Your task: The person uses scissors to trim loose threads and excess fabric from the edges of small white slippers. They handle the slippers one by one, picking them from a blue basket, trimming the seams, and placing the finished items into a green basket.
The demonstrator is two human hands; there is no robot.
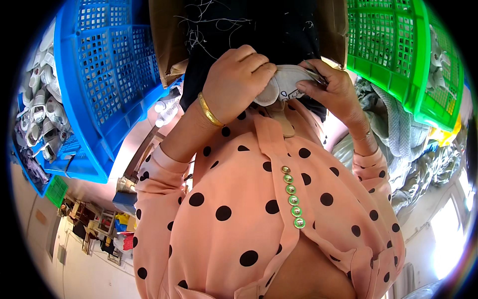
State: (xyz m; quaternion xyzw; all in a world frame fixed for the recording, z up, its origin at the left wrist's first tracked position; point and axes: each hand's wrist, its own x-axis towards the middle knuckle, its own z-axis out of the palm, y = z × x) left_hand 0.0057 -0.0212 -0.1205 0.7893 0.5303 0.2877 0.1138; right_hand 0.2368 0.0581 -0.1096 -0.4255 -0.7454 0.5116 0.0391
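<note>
Both hands on a small pale grey fabric shoe upper (285, 82), held against the black cloth (259, 30) in front. Left hand (238, 82) covers its left end, gold bangle (209, 110) on that wrist. Right hand (332, 89) pinches the right end, thumb on top. Blue plastic lattice crate (107, 74) far left, green plastic lattice crate (398, 55) far right. Pale shoe pieces (42, 114) piled beside the blue crate.

Two crates: one blue crate (107, 79), one green crate (398, 50).
</note>
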